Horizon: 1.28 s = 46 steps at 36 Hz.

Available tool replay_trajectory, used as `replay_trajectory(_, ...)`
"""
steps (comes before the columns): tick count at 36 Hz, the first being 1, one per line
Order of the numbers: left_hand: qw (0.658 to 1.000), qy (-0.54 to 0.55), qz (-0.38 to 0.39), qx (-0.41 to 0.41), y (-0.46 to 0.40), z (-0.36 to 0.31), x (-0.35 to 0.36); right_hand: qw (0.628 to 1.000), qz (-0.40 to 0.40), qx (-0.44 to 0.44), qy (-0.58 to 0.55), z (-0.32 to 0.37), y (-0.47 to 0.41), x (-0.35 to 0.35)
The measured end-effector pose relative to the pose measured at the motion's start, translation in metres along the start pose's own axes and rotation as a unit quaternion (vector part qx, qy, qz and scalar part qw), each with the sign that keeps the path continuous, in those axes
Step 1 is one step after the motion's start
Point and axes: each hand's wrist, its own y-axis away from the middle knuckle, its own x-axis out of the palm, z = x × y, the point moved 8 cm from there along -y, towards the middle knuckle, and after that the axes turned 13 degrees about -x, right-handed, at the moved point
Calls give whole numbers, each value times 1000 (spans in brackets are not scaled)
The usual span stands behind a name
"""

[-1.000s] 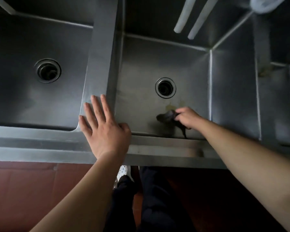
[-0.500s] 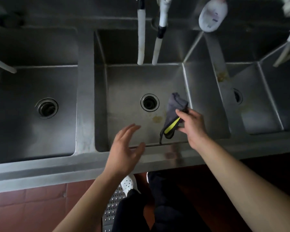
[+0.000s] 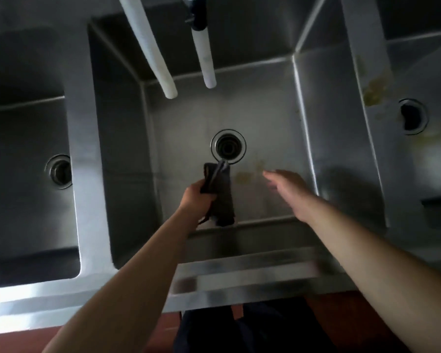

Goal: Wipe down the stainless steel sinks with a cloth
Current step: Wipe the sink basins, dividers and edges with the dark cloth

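Three stainless steel sinks lie side by side; the middle sink [image 3: 265, 115] is straight below me with its round drain [image 3: 228, 146]. My left hand [image 3: 196, 200] grips a dark grey cloth [image 3: 222, 194], which hangs down inside the middle sink just in front of the drain. My right hand [image 3: 288, 187] hovers over the sink floor to the right of the cloth, fingers straight and holding nothing. A yellowish stain [image 3: 247, 174] marks the floor between the cloth and my right hand.
Two white faucet hoses [image 3: 158, 54] [image 3: 205, 59] hang over the back of the middle sink. The left sink [image 3: 18, 138] and the right sink [image 3: 418, 154] each show a drain. A brownish stain [image 3: 374, 90] sits on the divider to the right. The steel front rim [image 3: 239, 278] runs along below.
The cloth has passed from my right hand to my left hand. My right hand let go and now hovers open to the right. The view has shifted closer over the middle sink.
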Motion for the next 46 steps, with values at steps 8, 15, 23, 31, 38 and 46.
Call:
replay_trajectory(8,988,117,-53,-83,-86,27,-24,951,-29,-17,308,-45,-89,-43)
replay_trajectory(15,870,-394,-229,190,-100,17,6,869,63,36,489,-85,-109,-35)
replay_trajectory(23,835,-412,-267,247,-137,8,32,865,48,7,500,-106,-117,-18)
replay_trajectory(31,781,-456,-176,389,-121,-25,127,873,40,-11,486,-112,-123,-20)
replay_trajectory(38,644,-539,-36,541,-94,-18,181,869,29,-16,494,-110,-122,-20)
replay_trajectory(46,703,-506,-102,489,-107,-2,132,872,29,-14,489,-111,-120,-19)
